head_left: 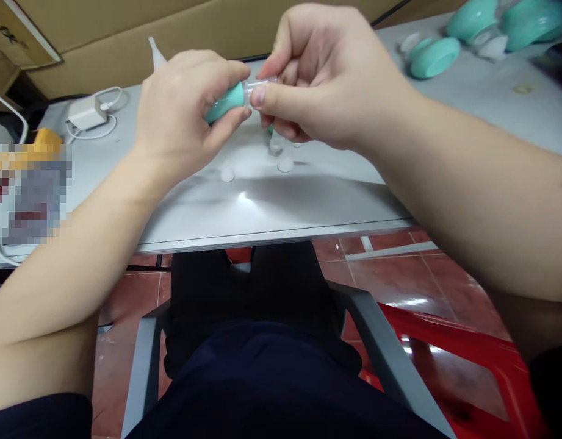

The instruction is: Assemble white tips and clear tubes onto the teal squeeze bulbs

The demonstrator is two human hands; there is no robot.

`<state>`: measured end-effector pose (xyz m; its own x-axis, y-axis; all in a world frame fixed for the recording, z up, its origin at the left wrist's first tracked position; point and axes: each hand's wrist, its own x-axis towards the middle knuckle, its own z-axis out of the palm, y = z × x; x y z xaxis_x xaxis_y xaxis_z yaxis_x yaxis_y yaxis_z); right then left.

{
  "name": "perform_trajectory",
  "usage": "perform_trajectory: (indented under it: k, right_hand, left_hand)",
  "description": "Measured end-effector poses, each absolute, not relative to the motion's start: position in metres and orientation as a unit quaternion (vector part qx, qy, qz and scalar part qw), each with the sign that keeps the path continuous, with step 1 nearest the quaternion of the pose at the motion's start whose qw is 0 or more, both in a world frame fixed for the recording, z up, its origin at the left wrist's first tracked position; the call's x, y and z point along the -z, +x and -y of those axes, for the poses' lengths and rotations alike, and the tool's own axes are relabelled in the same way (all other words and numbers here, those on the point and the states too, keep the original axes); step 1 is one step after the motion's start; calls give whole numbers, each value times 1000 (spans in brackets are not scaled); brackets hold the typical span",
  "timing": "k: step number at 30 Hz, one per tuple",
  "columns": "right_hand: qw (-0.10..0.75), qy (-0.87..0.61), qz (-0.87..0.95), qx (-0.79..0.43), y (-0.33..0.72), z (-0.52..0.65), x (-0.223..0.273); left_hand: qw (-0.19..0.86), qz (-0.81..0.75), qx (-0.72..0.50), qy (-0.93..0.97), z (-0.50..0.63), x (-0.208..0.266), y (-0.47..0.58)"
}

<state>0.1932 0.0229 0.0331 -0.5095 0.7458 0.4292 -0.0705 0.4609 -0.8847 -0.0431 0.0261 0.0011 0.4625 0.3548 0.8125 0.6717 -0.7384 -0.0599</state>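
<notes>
Landmark: the bulb, held up over the worktop between the two hands.

Worktop: 1, pale grey, below the bulb. Cardboard stands beyond the bulb. Chair: 1, grey arms, nearer the wearer than the bulb. Red seat: 1, partly in view, to the near right of the bulb.

Hands: 2. Left hand wraps the bulb, grip closed around it, thumb and fingers on opposite sides. Right hand meets the bulb's right end; its grip is a narrow pinch, thumb and forefinger on the tube.

Teal pieces: 3 counted, rounded, well to the right of the bulb, with 2 white pieces among them. Charger: 1, white, cabled, left of the bulb.

Bulb: teal, smooth, glossy, lying tilted, right end higher; much of it hidden by the left hand. Tube: 1, clear, at the bulb's right end. Nozzle: 1, white, tapered, beyond the left hand; cannot tell whether joined to the bulb.

Discs: 2 clearly seen, small, whitish, on the worktop, nearer the wearer than the bulb.
</notes>
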Motion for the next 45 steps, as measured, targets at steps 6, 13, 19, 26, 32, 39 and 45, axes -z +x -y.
perform_trajectory:
  k: [6,13,19,26,32,39,45]
  right_hand:
    - [401,-209,745,-489,203,-28,-32]
    - [385,-182,747,-510,201,-30,-30]
    - [428,-239,729,-478,186,-19,-29]
    - [454,-279,744,-403,192,-15,-41]
    - [444,-174,842,-254,209,-17,-40]
    - [322,-77,939,-94,202,-41,-26]
    - [229,-57,971,-41,194,-36,-13]
  left_hand:
    - [121,334,391,-849,-10,-11,-38]
    - [95,266,413,-866,-2,-18,-35]
    - [67,284,417,-861,-8,-15,-31]
    - [27,227,471,-852,-27,-13,-40]
    - [-65,245,428,-867,-50,-13,-60]
    - [-154,186,487,-839,-49,-10,-50]
    - [-132,318,454,-822,-45,-13,-50]
